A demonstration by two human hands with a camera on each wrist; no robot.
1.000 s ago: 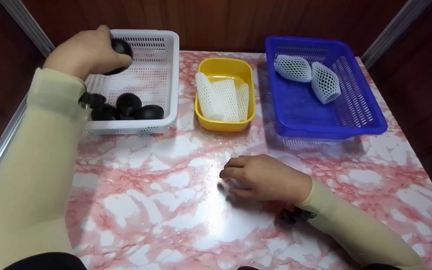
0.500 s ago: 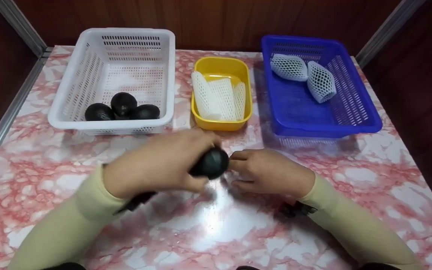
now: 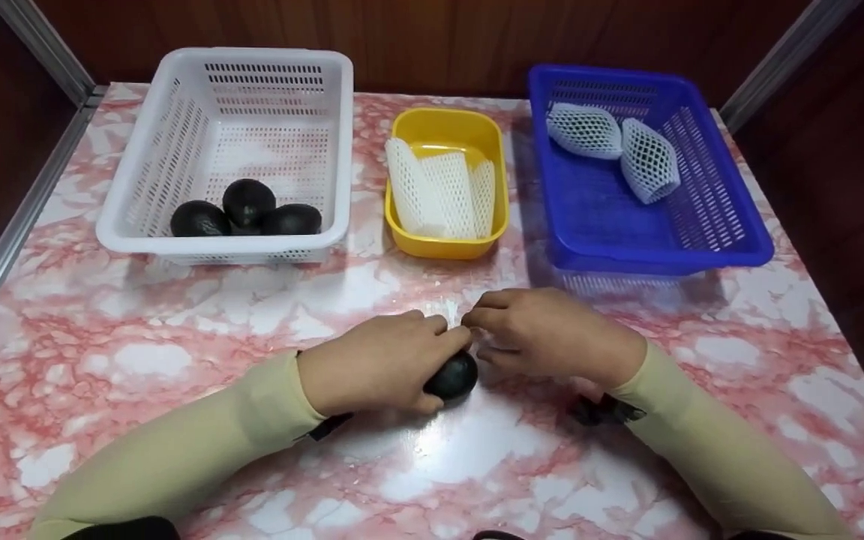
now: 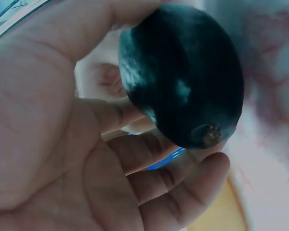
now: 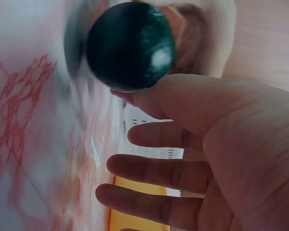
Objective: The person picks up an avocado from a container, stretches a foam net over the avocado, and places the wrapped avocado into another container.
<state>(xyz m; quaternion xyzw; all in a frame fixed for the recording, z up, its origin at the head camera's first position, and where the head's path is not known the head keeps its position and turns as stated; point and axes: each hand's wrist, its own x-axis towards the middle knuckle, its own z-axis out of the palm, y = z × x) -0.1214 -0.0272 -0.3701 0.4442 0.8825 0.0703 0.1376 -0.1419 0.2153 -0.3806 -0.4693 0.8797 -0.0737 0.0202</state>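
My left hand (image 3: 379, 360) grips a dark avocado (image 3: 456, 377) low over the middle of the marbled table. In the left wrist view the avocado's brown stem end (image 4: 211, 135) shows, with the thumb on one side and the fingers on the other. My right hand (image 3: 556, 334) is just right of the avocado, its fingers loosely bent and nothing in its grasp. Seen from the right wrist, the thumb (image 5: 183, 98) overlaps the avocado's lower edge while the other fingers (image 5: 154, 171) extend apart from it.
Three more avocados (image 3: 249, 202) lie in the white basket (image 3: 338, 150) at the back left. A yellow container (image 3: 447, 249) with white foam net sleeves (image 3: 447, 191) stands mid-back. Two net-wrapped fruits (image 3: 649, 161) are in the blue basket (image 3: 657, 259) at the back right.
My left hand has brought the avocado out of the white basket, rightward and down to the table's middle beside my right hand. The right hand has shifted only slightly.
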